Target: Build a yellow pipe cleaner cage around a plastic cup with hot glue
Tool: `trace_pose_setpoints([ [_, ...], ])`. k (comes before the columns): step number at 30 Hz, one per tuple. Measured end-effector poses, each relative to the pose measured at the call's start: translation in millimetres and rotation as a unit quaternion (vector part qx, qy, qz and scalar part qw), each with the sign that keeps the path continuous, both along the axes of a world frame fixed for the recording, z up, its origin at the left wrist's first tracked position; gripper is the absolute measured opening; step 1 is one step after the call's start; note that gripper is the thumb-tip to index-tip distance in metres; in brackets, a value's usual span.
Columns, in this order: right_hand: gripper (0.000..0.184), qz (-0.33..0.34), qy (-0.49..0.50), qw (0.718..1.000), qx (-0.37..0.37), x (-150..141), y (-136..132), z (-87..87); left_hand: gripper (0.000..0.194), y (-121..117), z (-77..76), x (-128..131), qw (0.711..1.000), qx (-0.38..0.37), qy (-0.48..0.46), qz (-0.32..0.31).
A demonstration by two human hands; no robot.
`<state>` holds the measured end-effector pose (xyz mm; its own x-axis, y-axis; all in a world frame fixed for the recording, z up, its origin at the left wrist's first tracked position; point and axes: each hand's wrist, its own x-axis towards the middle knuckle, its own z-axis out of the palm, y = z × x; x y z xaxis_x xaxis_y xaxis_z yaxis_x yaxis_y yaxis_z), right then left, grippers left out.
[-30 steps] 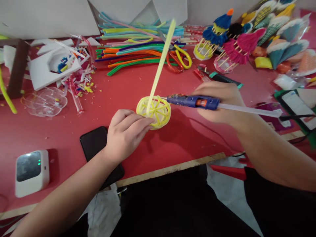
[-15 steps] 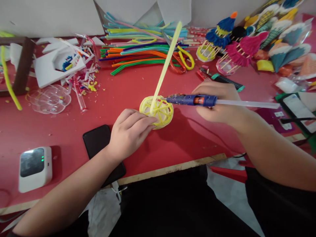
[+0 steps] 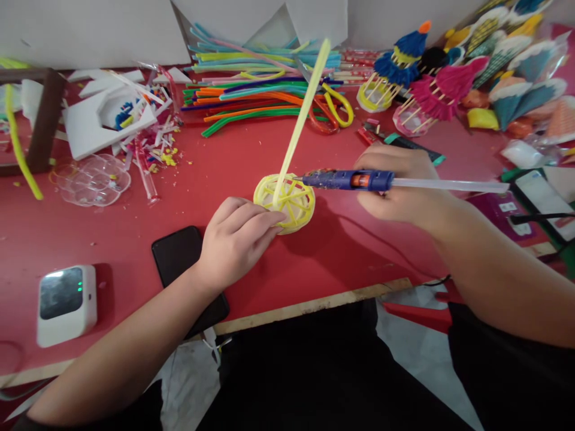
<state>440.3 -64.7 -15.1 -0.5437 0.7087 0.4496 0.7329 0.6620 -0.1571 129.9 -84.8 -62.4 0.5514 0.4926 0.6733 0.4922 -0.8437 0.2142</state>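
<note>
A yellow wheel-shaped piece with spokes lies on the red table, with my left hand pinching its near-left edge. From the wheel rises a long pale yellow pipe cleaner, slanting up and to the right. My right hand is closed round a blue glue gun. The gun's nozzle points left and reaches the wheel's top edge, close beside the pipe cleaner; whether it touches cannot be made out. A clear glue stick sticks out of the gun's back.
Behind lie several coloured pipe cleaners and yellow-handled scissors. A blue-topped figure and a pink one stand at back right. A black phone lies under my left forearm, a white device further left.
Both hands, the wheel and the glue gun stay almost in place. The view has shifted very slightly.
</note>
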Motion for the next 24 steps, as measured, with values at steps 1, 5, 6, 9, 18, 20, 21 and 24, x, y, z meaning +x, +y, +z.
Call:
trace_pose_setpoints([
  [1,0.02,0.002,-0.001,1.0,-0.001,0,0,0.4,0.023,0,-0.2,0,1.0,-0.001,0.0,-0.002],
  [5,0.021,0.001,-0.008,1.0,0.002,-1,1,1.3,0.023,1,0.1,0,1.0,-0.009,-0.001,-0.006],
  [6,0.021,0.0,-0.007,1.0,0.003,-1,1,1.2,0.024,1,0.3,0,1.0,-0.01,-0.001,-0.007],
  [9,0.023,-0.017,-0.005,1.0,0.004,0,0,0.7,0.025,0,0.7,-1,1.0,-0.007,0.001,-0.007],
  [18,0.024,-0.03,-0.026,0.999,-0.003,3,-4,7.1,0.022,0,0.2,0,1.0,-0.011,0.006,0.001],
  [20,0.024,-0.027,-0.025,0.999,-0.012,4,-4,9.1,0.022,0,0.5,0,1.0,-0.01,0.004,0.0],
  [21,0.024,-0.031,-0.027,0.999,-0.022,4,-5,9.9,0.022,0,0.6,0,1.0,-0.01,0.003,-0.001],
  [24,0.025,-0.046,-0.037,0.997,-0.041,7,-6,11.6,0.023,0,0.8,0,1.0,-0.007,0.006,-0.002],
])
